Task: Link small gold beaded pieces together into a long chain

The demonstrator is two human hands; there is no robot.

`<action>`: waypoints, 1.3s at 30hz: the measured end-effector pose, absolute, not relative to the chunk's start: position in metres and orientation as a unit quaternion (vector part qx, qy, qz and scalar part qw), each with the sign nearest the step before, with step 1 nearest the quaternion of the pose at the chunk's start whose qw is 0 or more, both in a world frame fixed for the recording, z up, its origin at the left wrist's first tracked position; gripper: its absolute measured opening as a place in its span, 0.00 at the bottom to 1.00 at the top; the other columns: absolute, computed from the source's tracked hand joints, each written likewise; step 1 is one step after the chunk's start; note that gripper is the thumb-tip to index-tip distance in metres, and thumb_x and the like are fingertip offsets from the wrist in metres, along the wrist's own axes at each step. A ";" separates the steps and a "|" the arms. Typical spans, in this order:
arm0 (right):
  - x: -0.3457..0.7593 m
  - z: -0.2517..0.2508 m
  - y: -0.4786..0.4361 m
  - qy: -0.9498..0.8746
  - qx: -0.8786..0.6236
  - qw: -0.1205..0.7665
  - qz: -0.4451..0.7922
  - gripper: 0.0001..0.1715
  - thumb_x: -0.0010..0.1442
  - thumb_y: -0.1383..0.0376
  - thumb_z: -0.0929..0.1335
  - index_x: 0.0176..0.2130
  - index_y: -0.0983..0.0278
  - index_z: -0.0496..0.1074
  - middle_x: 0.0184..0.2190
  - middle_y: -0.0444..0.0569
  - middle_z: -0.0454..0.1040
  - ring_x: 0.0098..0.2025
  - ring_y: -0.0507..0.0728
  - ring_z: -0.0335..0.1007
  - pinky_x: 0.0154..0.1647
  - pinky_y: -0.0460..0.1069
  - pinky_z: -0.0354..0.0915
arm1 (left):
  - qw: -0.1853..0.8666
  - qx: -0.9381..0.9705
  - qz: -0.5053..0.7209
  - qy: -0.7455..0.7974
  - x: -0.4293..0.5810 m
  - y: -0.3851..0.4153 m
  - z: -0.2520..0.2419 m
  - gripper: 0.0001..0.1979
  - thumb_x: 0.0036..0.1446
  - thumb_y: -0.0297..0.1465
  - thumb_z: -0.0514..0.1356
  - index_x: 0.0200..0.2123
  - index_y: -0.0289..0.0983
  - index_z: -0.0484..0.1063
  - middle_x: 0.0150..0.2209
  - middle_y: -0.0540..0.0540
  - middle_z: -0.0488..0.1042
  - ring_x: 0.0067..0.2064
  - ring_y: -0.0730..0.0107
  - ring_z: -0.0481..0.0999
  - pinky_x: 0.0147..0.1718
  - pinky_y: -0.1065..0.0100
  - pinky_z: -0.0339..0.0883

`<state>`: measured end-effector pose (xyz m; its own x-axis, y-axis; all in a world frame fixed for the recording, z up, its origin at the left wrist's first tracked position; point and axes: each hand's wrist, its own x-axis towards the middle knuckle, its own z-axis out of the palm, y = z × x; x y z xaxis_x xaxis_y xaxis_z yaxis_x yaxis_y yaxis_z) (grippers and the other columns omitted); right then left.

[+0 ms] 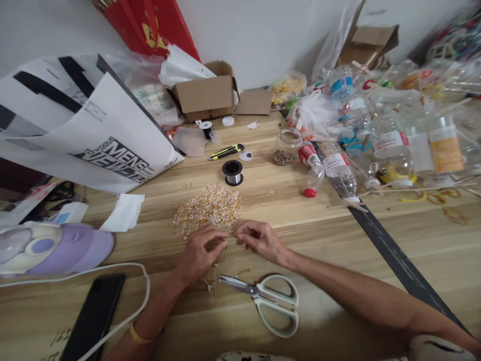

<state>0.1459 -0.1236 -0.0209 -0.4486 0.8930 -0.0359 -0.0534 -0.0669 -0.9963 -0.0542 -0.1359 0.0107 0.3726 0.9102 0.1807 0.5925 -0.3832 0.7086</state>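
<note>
My left hand (201, 253) is closed in a pinch at the front edge of a pile of small gold and clear jewellery pieces (210, 208). Thumb and forefinger of my right hand (261, 241) are also pinched, a short gap away. What either pinch holds is too small to make out. Just below my left fingertips a thin chain (208, 285) with tiny gold parts lies on the wooden table. White-handled scissors (259, 296) rest nearer to me, their blades slightly apart and pointing left. Behind the pile stands a spool of fine clear line (233, 173).
A yellow-black box cutter (226, 151) and a glass jar of beads (285, 148) sit farther back. Plastic bottles (391, 143) crowd the right. On the left are a white shopping bag (112, 130), a purple-white device (63, 248), a phone (93, 316) and a white cable (146, 281).
</note>
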 end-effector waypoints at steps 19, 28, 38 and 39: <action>0.147 -0.027 -0.123 -0.602 -0.377 0.373 0.597 0.11 0.61 0.59 0.65 0.32 0.65 0.67 0.22 0.41 0.65 0.22 0.47 0.59 0.22 0.42 0.57 | 0.262 0.851 0.218 0.401 -0.055 -0.134 0.011 0.06 0.56 0.24 0.56 0.28 0.36 0.71 0.31 0.45 0.73 0.38 0.66 0.68 0.40 0.64 0.63; 0.146 -0.026 -0.123 -0.570 -0.376 0.387 0.619 0.14 0.61 0.56 0.66 0.33 0.66 0.67 0.21 0.41 0.66 0.21 0.47 0.60 0.21 0.42 0.59 | 0.383 0.755 0.251 0.469 -0.060 -0.135 0.009 0.04 0.54 0.26 0.58 0.28 0.35 0.72 0.29 0.47 0.73 0.32 0.69 0.71 0.33 0.69 0.64; 0.143 -0.020 -0.121 -0.497 -0.378 0.420 0.659 0.18 0.58 0.52 0.67 0.34 0.65 0.65 0.24 0.43 0.70 0.21 0.47 0.63 0.18 0.41 0.60 | 0.413 0.735 0.255 0.474 -0.062 -0.132 0.008 0.07 0.56 0.28 0.58 0.34 0.35 0.77 0.32 0.46 0.77 0.35 0.68 0.74 0.36 0.69 0.66; 0.143 -0.020 -0.121 -0.493 -0.378 0.423 0.660 0.18 0.58 0.53 0.67 0.34 0.65 0.65 0.24 0.43 0.70 0.21 0.46 0.63 0.18 0.41 0.60 | 0.410 0.736 0.255 0.474 -0.062 -0.133 0.007 0.07 0.56 0.28 0.58 0.34 0.35 0.77 0.32 0.45 0.77 0.35 0.68 0.74 0.36 0.69 0.66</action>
